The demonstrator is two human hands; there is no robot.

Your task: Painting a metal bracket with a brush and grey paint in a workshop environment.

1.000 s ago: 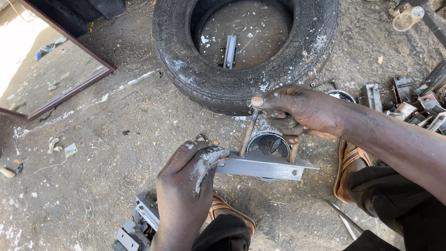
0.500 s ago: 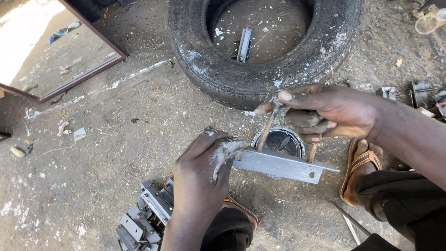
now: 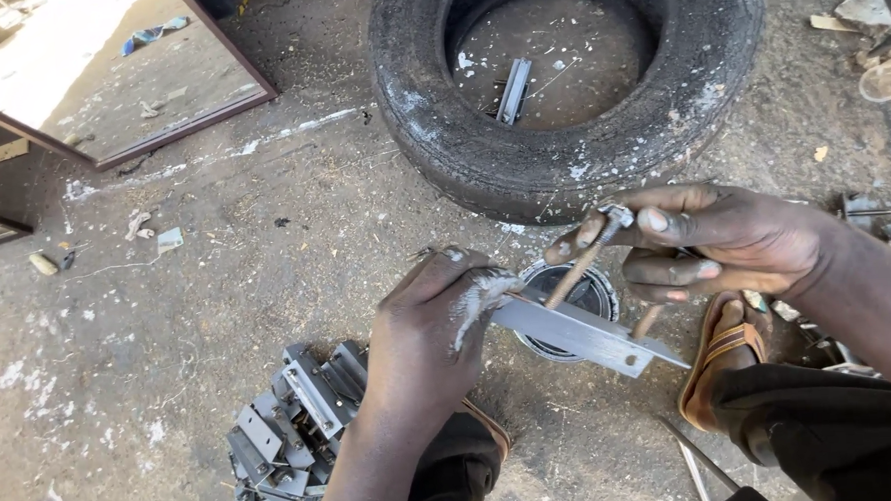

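Grey metal pieces [image 3: 293, 427] lie in a heap on the dirt at the near left, and they look like more of the same kind waiting their turn. Just right of them, the left hand [image 3: 434, 336] is closed around one flat grey metal strip [image 3: 579, 333], held over a small round tin [image 3: 578, 305]. Farther right, the right hand [image 3: 710, 239] pinches a thin brown stick [image 3: 578, 267] with its tip on the strip, so this piece seems only partly done.
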